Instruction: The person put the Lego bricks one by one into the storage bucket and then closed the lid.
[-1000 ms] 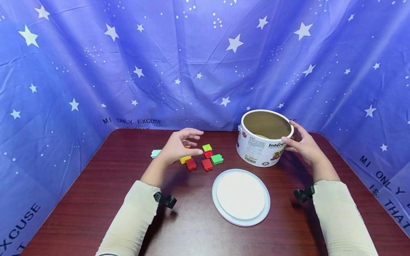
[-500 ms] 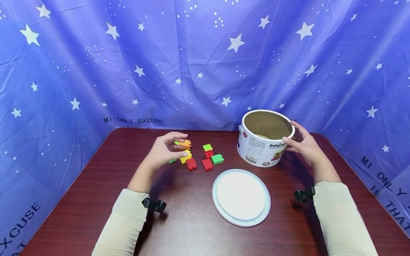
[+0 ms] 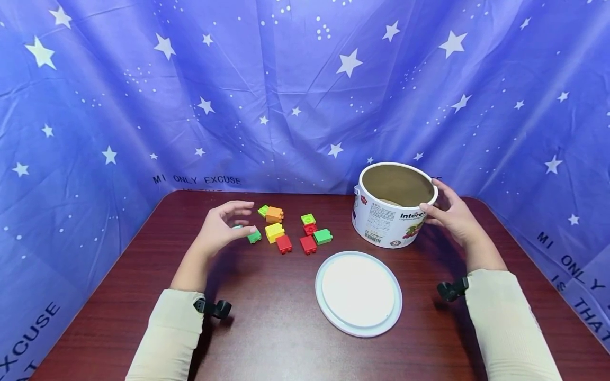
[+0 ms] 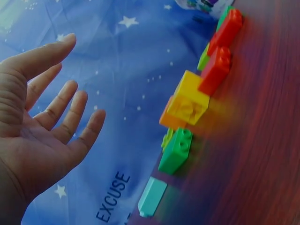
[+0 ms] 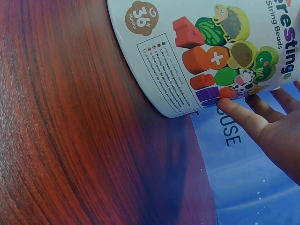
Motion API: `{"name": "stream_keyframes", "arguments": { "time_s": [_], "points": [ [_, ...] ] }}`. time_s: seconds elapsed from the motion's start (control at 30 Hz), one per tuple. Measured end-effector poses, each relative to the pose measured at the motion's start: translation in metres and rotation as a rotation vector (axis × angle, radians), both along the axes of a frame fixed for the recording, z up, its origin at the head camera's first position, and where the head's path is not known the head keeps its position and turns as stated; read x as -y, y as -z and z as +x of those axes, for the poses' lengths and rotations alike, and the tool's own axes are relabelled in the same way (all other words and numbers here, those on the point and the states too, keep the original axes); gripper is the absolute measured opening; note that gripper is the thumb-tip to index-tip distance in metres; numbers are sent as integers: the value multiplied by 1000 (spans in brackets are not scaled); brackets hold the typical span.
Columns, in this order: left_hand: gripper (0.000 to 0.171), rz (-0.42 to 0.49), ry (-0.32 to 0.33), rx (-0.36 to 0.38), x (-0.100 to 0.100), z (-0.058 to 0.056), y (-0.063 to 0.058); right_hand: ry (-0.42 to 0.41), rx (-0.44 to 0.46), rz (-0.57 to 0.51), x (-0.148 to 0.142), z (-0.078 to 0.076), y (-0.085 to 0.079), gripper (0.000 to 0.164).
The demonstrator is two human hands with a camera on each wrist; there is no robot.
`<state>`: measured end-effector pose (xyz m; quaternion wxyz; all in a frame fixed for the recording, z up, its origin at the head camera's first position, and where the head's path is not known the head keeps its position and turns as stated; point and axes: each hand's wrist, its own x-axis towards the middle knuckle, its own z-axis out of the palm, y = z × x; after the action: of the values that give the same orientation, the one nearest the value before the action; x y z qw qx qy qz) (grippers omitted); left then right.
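In the head view my left hand (image 3: 220,227) hovers at the left of a loose group of toy building bricks. Its fingers are spread and bent a little, with nothing between them, as the left wrist view also shows. Closest to it are a green brick (image 3: 254,236) and a light blue brick (image 4: 153,197), the latter mostly hidden behind the hand in the head view. My right hand (image 3: 452,214) holds the side of a white printed bucket (image 3: 381,225) near the rim, thumb in front and fingers round the back. The bucket stands upright and uncovered.
A yellow brick (image 3: 274,233), an orange brick (image 3: 274,215) and several red and green ones lie mid-table. The round white lid (image 3: 358,291) lies flat in front of the bucket. A starry blue curtain (image 3: 267,79) hangs behind the dark red table (image 3: 267,317).
My left hand has moved left, off the middle of the bricks, uncovering the orange, yellow and green ones. The right hand and the bucket stay in place.
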<state>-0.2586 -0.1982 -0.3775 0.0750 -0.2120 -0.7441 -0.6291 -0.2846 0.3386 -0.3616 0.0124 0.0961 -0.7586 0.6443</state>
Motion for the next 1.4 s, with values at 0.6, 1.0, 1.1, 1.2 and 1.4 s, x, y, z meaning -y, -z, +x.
{"name": "stream_keyframes", "arguments": {
  "time_s": [0.6, 1.0, 1.1, 1.2, 1.4],
  "points": [
    [60, -69, -81, 79, 49, -9, 21, 19, -3, 4, -3, -1, 1, 84],
    [66, -171, -133, 164, 66, -20, 40, 13, -3, -15, 0, -1, 2, 83],
    [66, -180, -131, 181, 66, -22, 40, 13, -4, -20, 1, 1, 0, 84],
    [67, -186, -117, 205, 68, -23, 42, 14, -3, -22, 1, 2, 0, 84],
    [70, -253, -99, 256, 73, -29, 52, 19, -4, 5, 2, 1, 0, 84]
  ]
}}
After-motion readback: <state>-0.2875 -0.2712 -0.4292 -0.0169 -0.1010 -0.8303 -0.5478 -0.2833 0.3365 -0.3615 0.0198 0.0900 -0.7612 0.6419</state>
